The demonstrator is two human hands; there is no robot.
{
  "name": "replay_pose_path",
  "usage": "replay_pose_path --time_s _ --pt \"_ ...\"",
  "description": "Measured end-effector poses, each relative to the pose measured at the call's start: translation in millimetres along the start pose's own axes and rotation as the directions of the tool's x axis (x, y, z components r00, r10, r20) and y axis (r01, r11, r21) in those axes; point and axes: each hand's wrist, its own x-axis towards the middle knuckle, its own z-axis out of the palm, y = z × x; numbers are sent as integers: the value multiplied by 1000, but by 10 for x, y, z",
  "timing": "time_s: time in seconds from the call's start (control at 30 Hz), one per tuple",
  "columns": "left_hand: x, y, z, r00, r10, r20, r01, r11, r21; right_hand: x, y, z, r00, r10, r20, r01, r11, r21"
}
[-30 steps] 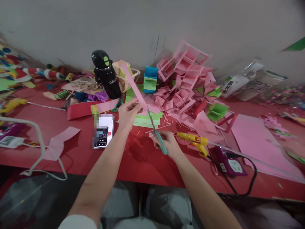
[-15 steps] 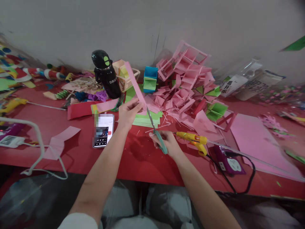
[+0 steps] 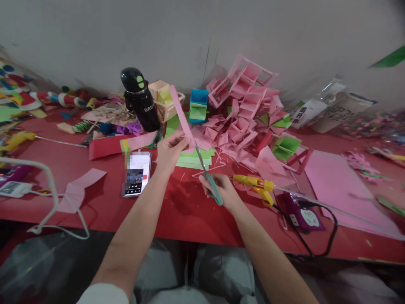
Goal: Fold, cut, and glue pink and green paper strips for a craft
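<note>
Between the fingers of my left hand (image 3: 171,151) is a long pink paper strip (image 3: 181,113), slanting up and to the left. My right hand (image 3: 220,189) grips scissors (image 3: 214,188) by their green handles, blades pointing up at the strip's lower end. The blade tips meet the paper close to my left fingertips; whether they are parted I cannot tell. Below the strip lie green paper sheets (image 3: 196,159) and thin pink offcuts (image 3: 210,173) on the red table (image 3: 183,211).
A yellow glue gun (image 3: 255,183) lies just right of my right hand, its black cord by a purple socket block (image 3: 304,213). A phone (image 3: 138,173) is left of my left forearm. Behind stand a black bottle (image 3: 142,101) and heaped pink paper pieces (image 3: 249,101).
The top of the pink strip has shifted slightly right and down. Both hands keep nearly the same place, and the scissors stay at the strip's lower end.
</note>
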Motion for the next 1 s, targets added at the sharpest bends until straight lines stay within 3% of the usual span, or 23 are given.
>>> replay_pose_path --time_s 1.0 --pt "-14 -11 1 1000 21 14 -21 1000 23 6 -12 4 1000 10 -1 -10 1000 -13"
